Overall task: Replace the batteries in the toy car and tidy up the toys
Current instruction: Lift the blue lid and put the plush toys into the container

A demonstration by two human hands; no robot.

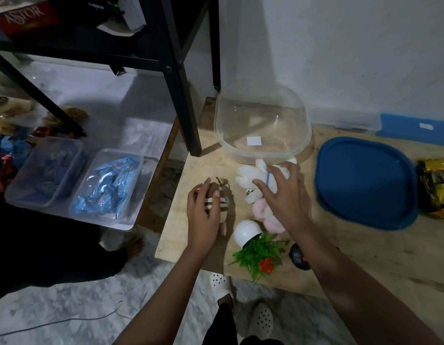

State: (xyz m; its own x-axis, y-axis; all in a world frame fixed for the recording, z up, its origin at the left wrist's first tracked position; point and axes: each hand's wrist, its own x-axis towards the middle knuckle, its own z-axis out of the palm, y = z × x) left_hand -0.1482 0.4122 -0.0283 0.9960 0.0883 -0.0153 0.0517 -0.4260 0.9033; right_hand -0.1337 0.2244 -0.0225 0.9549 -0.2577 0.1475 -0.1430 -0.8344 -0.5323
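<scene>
Left hand (203, 215) wraps round a striped soft toy (222, 205) on the wooden table (181, 240), right hand (283, 195) grabs the white plush (245, 175) just in front of the clear tub (240, 155). Small black thing (299, 256) by the right forearm, can't tell if it's the car. Blue lid (365, 183) far right

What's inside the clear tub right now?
No toys visible in the tub; only a white square label, inside or outside unclear, and the table seen through it. The plush and right hand cover its near lower edge.
</scene>
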